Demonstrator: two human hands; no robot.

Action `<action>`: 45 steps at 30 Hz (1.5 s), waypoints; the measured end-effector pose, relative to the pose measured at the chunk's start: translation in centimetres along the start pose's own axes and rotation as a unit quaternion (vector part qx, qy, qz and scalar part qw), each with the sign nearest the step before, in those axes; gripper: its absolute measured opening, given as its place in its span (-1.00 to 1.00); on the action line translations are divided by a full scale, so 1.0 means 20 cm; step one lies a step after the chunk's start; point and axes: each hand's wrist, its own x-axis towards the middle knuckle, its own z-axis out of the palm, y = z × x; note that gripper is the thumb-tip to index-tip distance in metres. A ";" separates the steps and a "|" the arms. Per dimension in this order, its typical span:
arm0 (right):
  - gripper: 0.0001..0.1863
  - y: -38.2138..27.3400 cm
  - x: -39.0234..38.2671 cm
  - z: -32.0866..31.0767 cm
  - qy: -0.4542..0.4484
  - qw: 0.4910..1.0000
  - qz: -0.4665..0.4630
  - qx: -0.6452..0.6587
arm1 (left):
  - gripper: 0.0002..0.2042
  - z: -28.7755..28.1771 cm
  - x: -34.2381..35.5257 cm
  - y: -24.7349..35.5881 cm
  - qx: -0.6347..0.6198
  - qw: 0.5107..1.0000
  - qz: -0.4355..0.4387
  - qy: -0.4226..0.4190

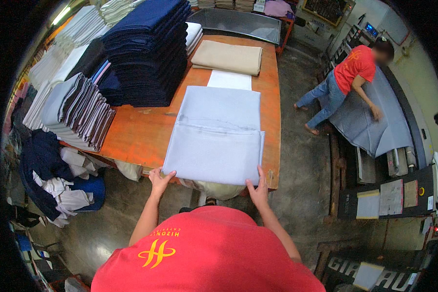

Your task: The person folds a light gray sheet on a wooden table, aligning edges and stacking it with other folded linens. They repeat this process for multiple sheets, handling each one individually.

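A folded light blue-grey cloth (214, 155) lies on the orange wooden table in front of me, its near half reaching the table's front edge. A loose, slightly rumpled fold line crosses its middle. My left hand (161, 182) grips its near left corner, thumb at the edge and fingers partly hidden beside it. At the near right corner, my right hand (258, 187) holds the cloth between thumb and fingers. Just beyond it, a flat white piece (229, 80) shows, and behind that sits a folded beige cloth (227, 57).
On the table (136, 134), a tall navy cloth stack (143, 58) and a grey-and-brown stack (78, 114) stand left. Heaped laundry (58, 170) and a blue tub (90, 192) are on the floor. At right, a person in red (354, 73) handles grey cloth (374, 112) on a machine.
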 end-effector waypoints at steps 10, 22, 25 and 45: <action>-0.41 -0.25 -0.04 -0.28 -0.065 0.978 -0.078 -0.182 | -0.74 -0.28 -0.18 0.16 -0.513 0.854 -0.006 -0.091; -0.65 -0.36 0.64 -0.28 -0.144 0.984 0.059 0.088 | -0.69 -0.30 0.55 0.46 -0.489 0.864 -0.020 -0.121; -0.55 -0.15 0.82 -0.01 -0.113 0.933 0.247 0.237 | -0.58 -0.08 0.78 0.48 -0.423 0.864 -0.114 -0.248; -0.45 -0.11 0.29 0.13 -0.038 0.956 0.237 -0.168 | -0.28 0.19 0.70 0.42 0.103 0.993 0.051 0.018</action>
